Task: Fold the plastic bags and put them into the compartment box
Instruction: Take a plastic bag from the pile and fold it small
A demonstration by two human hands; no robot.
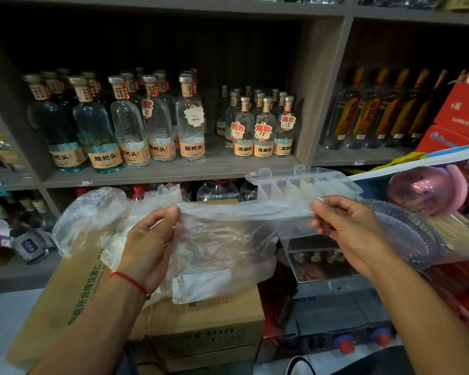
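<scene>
I hold a clear crumpled plastic bag [222, 247] stretched in the air between both hands. My left hand [149, 247] pinches its top edge on the left, and my right hand [349, 228] pinches the same edge on the right. The rest of the bag hangs down over a cardboard carton [209, 320]. Behind the bag stands the clear compartment box [303, 185] with its lid open; several compartments hold pale folded bags. More loose crumpled plastic bags [92, 212] lie on the carton to the left.
Shelves [171, 171] of glass liquor bottles fill the background. A stack of clear ribbed plates [406, 228] sits right of the box, with a pink ball [423, 190] and red cartons behind. A metal appliance with red knobs [344, 339] is below.
</scene>
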